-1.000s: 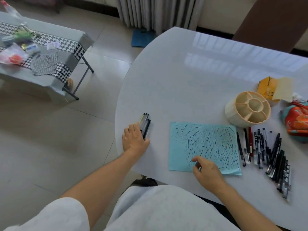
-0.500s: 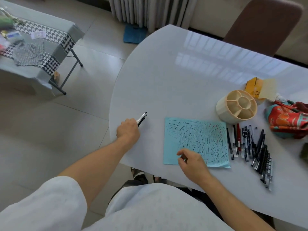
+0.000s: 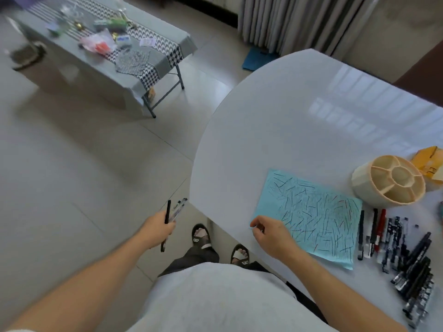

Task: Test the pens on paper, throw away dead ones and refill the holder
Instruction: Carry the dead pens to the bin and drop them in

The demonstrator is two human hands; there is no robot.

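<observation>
My left hand (image 3: 157,230) is off the table's left edge, over the floor, shut on a small bunch of pens (image 3: 173,213). A light blue paper (image 3: 309,215) covered in ink strokes lies on the white table (image 3: 287,130). My right hand (image 3: 272,233) rests on the paper's near left corner, fingers curled, pinching its edge. The beige round pen holder (image 3: 389,182) with empty compartments stands right of the paper. A row of black and red pens (image 3: 393,238) lies on the table to the right of the paper.
A yellow box (image 3: 429,161) sits behind the holder. A grey folding table (image 3: 100,51) with clutter stands on the tiled floor to the far left. Curtains (image 3: 294,22) hang at the back. My feet in sandals (image 3: 201,236) show below the table edge.
My left hand has lifted the bunch of pens off the table and carried it left and down past the table edge. My right hand stays at the paper's corner. The view swung left.
</observation>
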